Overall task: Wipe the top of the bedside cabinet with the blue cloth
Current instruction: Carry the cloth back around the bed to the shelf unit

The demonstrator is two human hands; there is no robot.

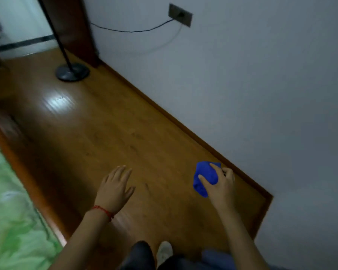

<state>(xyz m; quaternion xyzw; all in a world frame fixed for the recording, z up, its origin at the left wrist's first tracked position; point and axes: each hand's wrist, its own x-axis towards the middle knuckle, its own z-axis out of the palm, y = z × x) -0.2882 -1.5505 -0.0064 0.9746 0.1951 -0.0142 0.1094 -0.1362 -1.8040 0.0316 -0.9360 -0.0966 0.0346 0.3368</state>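
The blue cloth is bunched in the right hand, whose fingers and thumb curl around it. Cloth and hand are held above the wooden floor, near the skirting board along the grey wall. The left hand is extended palm down, fingers straight and released, grasping nothing; a red string bracelet circles its wrist. A green bed cover lies at left. A black lamp base stands farther off. 1 shoe is visible below.
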